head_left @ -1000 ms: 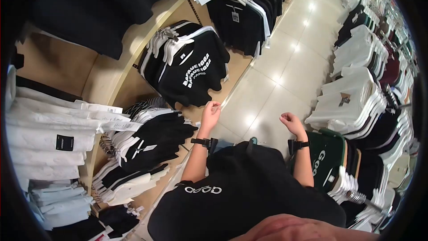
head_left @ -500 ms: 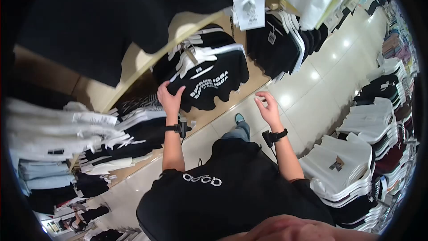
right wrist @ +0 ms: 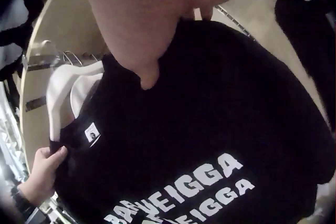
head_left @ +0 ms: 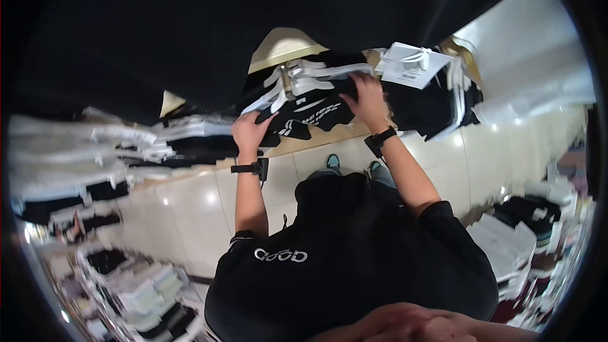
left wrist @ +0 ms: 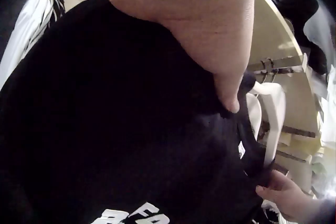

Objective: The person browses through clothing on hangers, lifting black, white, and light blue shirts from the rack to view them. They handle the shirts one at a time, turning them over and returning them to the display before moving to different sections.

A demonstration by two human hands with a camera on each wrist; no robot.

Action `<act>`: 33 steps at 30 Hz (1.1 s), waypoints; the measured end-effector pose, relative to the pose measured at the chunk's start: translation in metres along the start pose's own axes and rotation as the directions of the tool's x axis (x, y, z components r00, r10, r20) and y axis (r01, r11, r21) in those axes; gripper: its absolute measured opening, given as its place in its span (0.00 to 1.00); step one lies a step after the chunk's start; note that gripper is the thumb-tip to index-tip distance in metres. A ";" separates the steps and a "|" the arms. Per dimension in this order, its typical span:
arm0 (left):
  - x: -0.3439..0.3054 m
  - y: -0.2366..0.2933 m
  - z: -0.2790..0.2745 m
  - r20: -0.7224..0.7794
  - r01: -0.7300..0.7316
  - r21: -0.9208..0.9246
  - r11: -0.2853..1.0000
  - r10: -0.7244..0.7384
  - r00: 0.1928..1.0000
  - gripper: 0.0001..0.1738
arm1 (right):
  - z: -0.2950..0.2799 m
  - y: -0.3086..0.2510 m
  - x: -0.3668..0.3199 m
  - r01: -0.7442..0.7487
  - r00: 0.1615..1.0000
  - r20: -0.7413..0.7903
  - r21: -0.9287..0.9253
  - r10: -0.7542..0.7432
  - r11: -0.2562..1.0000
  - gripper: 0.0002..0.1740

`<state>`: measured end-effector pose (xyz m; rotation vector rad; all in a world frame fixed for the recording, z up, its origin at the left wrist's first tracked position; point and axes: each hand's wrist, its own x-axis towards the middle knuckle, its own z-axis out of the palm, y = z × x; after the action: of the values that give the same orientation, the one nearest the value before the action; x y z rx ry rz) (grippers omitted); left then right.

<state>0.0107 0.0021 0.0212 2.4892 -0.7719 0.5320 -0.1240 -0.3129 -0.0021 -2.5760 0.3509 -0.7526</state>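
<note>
A black T-shirt (right wrist: pixel 220 98) with white lettering on its chest hangs from a white hanger (right wrist: pixel 59 90) on the rack. My left hand (head_left: pixel 250 132) grips one shoulder of the shirt, its thumb lying over the front and the other fingers hidden behind the cloth. At the opposite shoulder my right hand (head_left: pixel 368 102) holds the cloth the same way, thumb in front. A small white label (right wrist: pixel 92 133) shows inside the neckline, between the two hands.
More white hangers (head_left: pixel 310 68) crowd the rail behind the shirt. Large dark cloth (head_left: pixel 158 31) hangs overhead. A white price tag (head_left: pixel 411 66) dangles to the right of the right hand. Tiled floor (head_left: pixel 190 206) lies below, with stacked garments (head_left: pixel 149 297) on displays behind.
The body and view have turned toward the black T-shirt. The left hand reached its shoulder first and now grips it; the right hand has come across from the aisle and taken hold too.
</note>
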 end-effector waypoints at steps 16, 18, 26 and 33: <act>-0.244 0.148 -0.063 0.213 0.599 0.137 0.789 -0.614 0.760 0.20 | -0.010 0.077 -0.078 0.182 0.741 0.539 0.412 -0.400 0.893 0.14; -0.279 0.173 -0.076 0.105 0.687 0.148 0.711 -0.702 0.704 0.19 | -0.014 0.049 -0.078 0.179 0.673 0.556 0.517 -0.487 0.837 0.14; -0.386 0.168 -0.127 -0.134 0.929 0.094 0.358 -0.920 0.368 0.20 | 0.040 -0.080 -0.109 0.402 0.261 0.664 0.585 -0.701 0.704 0.33; -0.479 0.072 -0.184 -0.269 0.978 -0.041 0.203 -0.945 0.185 0.28 | 0.093 -0.268 -0.144 0.555 0.114 0.673 0.567 -0.731 0.609 0.35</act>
<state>-0.4405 0.2508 -0.0397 2.3316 1.0649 0.3399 -0.1588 0.0035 -0.0114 -2.4265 -1.2430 0.4596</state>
